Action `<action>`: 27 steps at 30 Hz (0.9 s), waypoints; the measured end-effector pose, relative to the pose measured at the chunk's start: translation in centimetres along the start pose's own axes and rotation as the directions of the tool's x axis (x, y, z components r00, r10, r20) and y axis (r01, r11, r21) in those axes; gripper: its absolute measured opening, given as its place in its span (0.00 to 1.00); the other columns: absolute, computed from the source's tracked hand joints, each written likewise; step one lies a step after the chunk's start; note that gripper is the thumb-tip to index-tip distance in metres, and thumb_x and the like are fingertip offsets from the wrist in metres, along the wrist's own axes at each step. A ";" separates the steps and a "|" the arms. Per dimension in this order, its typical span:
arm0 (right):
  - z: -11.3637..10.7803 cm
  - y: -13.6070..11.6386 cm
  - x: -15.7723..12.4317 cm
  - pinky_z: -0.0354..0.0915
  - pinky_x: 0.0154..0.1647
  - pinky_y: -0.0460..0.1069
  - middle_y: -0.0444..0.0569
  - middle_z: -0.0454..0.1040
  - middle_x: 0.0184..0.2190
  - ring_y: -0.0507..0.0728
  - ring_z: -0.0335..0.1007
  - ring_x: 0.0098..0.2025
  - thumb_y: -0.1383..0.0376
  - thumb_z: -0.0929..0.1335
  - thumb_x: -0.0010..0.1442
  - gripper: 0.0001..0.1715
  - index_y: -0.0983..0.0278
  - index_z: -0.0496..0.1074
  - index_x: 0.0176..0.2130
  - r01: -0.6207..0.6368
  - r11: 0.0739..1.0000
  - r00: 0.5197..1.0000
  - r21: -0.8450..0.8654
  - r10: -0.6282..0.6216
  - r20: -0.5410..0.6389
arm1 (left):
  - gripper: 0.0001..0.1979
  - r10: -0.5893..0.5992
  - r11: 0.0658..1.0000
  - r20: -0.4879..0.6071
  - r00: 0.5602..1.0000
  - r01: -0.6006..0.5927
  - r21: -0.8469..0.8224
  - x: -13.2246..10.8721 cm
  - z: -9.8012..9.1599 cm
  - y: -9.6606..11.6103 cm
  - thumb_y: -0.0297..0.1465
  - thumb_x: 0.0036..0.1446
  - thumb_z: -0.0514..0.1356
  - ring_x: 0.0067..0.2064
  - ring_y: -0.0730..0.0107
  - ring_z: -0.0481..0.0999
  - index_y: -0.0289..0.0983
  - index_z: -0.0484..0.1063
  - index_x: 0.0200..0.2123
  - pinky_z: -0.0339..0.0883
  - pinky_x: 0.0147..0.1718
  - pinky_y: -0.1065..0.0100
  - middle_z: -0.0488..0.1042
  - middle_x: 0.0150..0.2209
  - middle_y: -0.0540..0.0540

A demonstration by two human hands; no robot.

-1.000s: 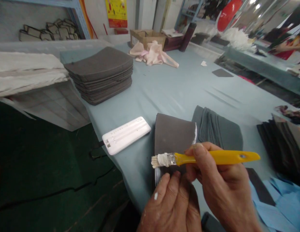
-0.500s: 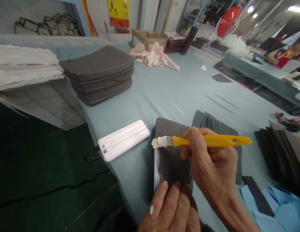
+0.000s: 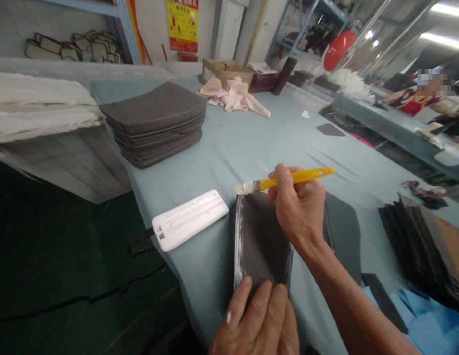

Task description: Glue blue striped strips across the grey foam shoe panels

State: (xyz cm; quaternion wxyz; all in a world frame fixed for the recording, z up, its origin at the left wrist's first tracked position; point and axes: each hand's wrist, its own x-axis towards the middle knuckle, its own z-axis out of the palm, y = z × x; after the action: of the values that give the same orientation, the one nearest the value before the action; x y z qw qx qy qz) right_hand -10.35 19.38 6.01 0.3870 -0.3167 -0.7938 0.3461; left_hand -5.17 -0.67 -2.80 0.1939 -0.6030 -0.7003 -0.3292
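My right hand (image 3: 299,202) grips a yellow-handled paintbrush (image 3: 268,184) whose bristles are caked with white paste. The brush tip touches the far left corner of a stack of dark grey sheets (image 3: 262,236). A streaky white coating runs along the stack's left edge. My left hand (image 3: 259,315) lies flat on the near end of the stack, fingers stretched out, with a white smear on one finger. Just left of the stack is a white power bank (image 3: 190,219) with a dark cable at its end.
A tall pile of dark grey pieces (image 3: 155,123) stands at the table's left edge. Farther back are pink cloth (image 3: 239,96) and a cardboard box (image 3: 227,71). To the right lie grey pieces (image 3: 342,231), a dark stack (image 3: 418,241) and blue scraps (image 3: 429,315). A person works at another table.
My right hand has moved the brush away from me along the stack's left edge to its far corner. The white streak there reaches farther. My left hand stays on the stack.
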 end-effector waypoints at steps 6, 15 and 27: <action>-0.1 0.5 2.0 0.61 0.29 0.49 0.40 0.69 0.17 0.51 0.65 0.20 0.51 0.66 0.70 0.24 0.63 0.76 0.30 0.005 0.996 0.998 0.085 0.001 -0.064 | 0.18 -0.015 0.998 0.058 0.998 0.019 -0.066 1.4 -1.1 -0.3 0.38 0.72 0.58 0.54 0.60 0.85 0.34 0.77 0.57 0.72 0.66 0.57 0.85 0.53 0.40; -7.7 -1.0 -2.5 0.57 0.21 0.47 0.41 0.69 0.18 0.50 0.60 0.18 0.45 0.73 0.65 0.25 0.62 0.77 0.31 -0.037 0.958 0.962 0.283 0.111 -0.248 | 0.18 -0.109 0.948 0.281 0.954 0.184 -0.260 5.2 -5.3 -0.7 0.23 0.70 0.50 0.52 0.60 0.85 0.38 0.73 0.57 0.75 0.62 0.47 0.85 0.52 0.44; -18.5 -2.6 -13.6 0.61 0.21 0.49 0.45 0.71 0.21 0.52 0.65 0.23 0.39 0.80 0.52 0.27 0.58 0.79 0.30 -0.217 0.923 0.810 0.319 0.352 -0.469 | 0.16 -0.039 0.968 0.437 0.899 0.142 -0.206 9.1 -5.8 -4.0 0.27 0.72 0.54 0.62 0.58 0.78 0.36 0.71 0.60 0.70 0.65 0.51 0.79 0.59 0.40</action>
State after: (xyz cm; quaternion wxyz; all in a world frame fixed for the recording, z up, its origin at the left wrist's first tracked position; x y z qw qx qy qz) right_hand 11.29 13.09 11.20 0.5659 -0.4628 -0.5531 0.3996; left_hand -11.60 1.63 6.50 -0.0527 -0.6458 -0.7096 -0.2768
